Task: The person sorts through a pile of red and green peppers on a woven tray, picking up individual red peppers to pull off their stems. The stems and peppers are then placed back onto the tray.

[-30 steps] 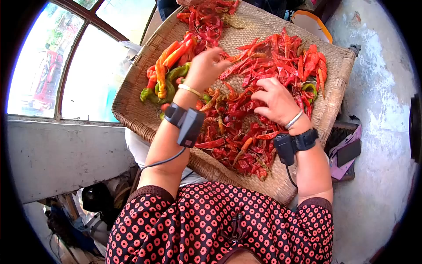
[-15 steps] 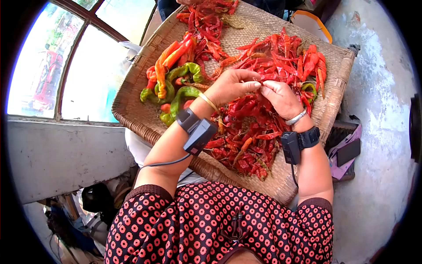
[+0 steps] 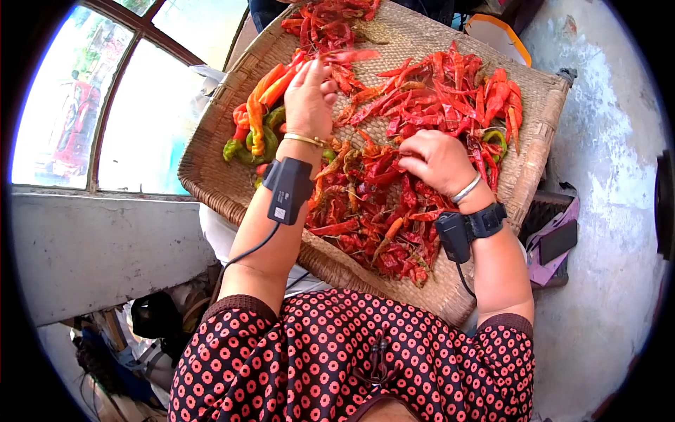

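Note:
A large woven tray (image 3: 538, 133) holds chili peppers in separate heaps. My left hand (image 3: 310, 102) is raised over its left part, fingertips closed at the end of a motion-blurred red pepper (image 3: 351, 56). Over the near heap of dark red dried peppers (image 3: 404, 235), my right hand (image 3: 441, 163) is loosely curled, with thumb and forefinger apart and nothing visible between them. Brighter red peppers (image 3: 450, 88) lie beyond it. Orange peppers (image 3: 256, 123) and green ones (image 3: 261, 144) sit left of my left hand, which partly hides them.
A window (image 3: 151, 105) and a low wall (image 3: 112, 246) stand on the left. Right of the tray are a dark phone-like object (image 3: 557, 243) on pink cloth and a pale wall (image 3: 605, 176). Cables run from the black devices on both wrists.
My hands have moved apart from their meeting point over the peppers. The left went up and left to the far heap; the right shifted slightly down and left, its fingers loosening.

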{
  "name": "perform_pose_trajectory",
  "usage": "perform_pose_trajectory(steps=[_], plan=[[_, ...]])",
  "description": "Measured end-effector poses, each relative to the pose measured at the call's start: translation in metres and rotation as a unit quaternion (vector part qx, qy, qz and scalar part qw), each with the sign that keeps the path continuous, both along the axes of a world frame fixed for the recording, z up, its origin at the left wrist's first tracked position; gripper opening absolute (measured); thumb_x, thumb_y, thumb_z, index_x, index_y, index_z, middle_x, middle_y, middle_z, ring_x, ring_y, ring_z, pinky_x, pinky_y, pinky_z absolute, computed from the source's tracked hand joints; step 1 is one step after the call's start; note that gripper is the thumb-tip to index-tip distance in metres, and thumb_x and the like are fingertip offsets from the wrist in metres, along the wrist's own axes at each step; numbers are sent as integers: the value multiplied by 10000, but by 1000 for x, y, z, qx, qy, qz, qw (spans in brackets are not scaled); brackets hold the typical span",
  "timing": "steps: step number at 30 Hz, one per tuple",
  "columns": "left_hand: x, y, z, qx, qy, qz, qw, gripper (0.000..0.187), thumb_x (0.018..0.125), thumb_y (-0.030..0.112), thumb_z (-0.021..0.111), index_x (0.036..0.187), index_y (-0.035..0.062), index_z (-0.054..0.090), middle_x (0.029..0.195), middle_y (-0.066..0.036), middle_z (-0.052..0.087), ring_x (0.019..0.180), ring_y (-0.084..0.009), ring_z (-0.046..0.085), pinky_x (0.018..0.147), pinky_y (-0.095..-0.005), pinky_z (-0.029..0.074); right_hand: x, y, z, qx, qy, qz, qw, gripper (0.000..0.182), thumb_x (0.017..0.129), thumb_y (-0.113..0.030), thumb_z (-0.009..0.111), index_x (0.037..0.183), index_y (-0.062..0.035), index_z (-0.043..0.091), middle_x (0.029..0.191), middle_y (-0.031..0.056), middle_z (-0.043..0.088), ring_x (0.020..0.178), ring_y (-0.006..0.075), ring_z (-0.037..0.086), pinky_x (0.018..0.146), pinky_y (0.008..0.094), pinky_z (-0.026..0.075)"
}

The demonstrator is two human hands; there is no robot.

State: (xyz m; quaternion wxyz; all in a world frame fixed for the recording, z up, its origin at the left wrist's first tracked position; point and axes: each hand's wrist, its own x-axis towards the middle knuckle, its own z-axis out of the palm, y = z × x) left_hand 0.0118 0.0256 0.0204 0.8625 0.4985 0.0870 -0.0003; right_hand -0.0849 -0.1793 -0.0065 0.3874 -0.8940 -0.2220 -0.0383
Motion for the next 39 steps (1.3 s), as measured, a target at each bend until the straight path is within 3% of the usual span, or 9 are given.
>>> perform_pose_trajectory(steps=[3, 6, 9, 14, 16, 21, 29, 36, 39], plan=[[-2, 4, -3, 10, 17, 28, 999, 212, 871, 189, 568, 1038, 60, 551, 812, -24, 589, 579, -71, 524, 493, -186, 414, -2, 12, 0, -56, -31, 75, 995, 202, 679, -180, 678, 825, -58, 613, 853, 92, 568, 853, 261, 545, 753, 365, 459], [-16, -12, -1, 108, 5, -171, 979, 229, 874, 173, 566, 1069, 53, 562, 841, -12, 620, 628, -59, 526, 526, -189, 422, -7, 23, -9, -129, -92, 77, 984, 223, 610, -124, 722, 799, -70, 618, 989, 90, 531, 974, 267, 490, 806, 369, 441], [-28, -25, 3, 201, -39, -199, 958, 190, 887, 186, 548, 1003, 46, 604, 787, 1, 624, 587, -38, 503, 525, -179, 413, -8, 26, -8, -171, -59, 73, 981, 187, 620, -127, 710, 767, -61, 615, 965, 91, 532, 954, 269, 499, 798, 361, 447], [-22, -14, -1, 187, -2, -260, 947, 200, 877, 205, 565, 967, 36, 626, 761, -4, 623, 566, -41, 496, 524, -179, 408, 3, 8, 1, 93, 18, 15, 995, 122, 690, -125, 645, 721, -22, 589, 758, 108, 569, 747, 270, 567, 687, 348, 458], [-22, -14, -1, 162, -1, -274, 948, 206, 859, 211, 592, 954, 33, 634, 751, -10, 619, 564, -53, 499, 528, -184, 407, 2, 3, 3, 177, 126, -46, 975, 112, 752, -119, 639, 759, -14, 600, 709, 62, 588, 657, 156, 562, 623, 282, 447], [-35, -26, -9, 326, -149, -446, 820, 162, 849, 175, 614, 913, 29, 638, 750, 45, 595, 670, -23, 518, 582, -178, 422, 2, 2, 3, 228, 189, -78, 952, 112, 782, -124, 635, 802, -14, 623, 677, 28, 591, 627, 84, 525, 596, 254, 438], [-26, -14, 17, 334, -81, -298, 890, 135, 849, 182, 609, 794, 67, 653, 648, 59, 568, 511, -10, 455, 453, -167, 357, 1, 4, -1, 148, 135, -82, 976, 213, 784, -240, 626, 866, -45, 646, 798, 122, 639, 718, 252, 614, 663, 331, 469], [9, 15, 11, -81, 2, 60, 995, 260, 863, 245, 589, 999, 32, 530, 807, -38, 559, 696, -100, 547, 585, -212, 461, 2, 10, -9, -30, 75, 12, 997, 169, 741, -157, 629, 851, -29, 630, 814, 113, 632, 740, 267, 602, 679, 338, 473], [10, 15, 10, -64, 89, 53, 993, 252, 880, 245, 567, 988, 26, 505, 922, -56, 551, 772, -135, 583, 632, -257, 505, 3, 7, -14, -47, 46, 13, 998, 168, 722, -136, 636, 849, -27, 634, 800, 113, 628, 718, 263, 604, 668, 335, 471]])
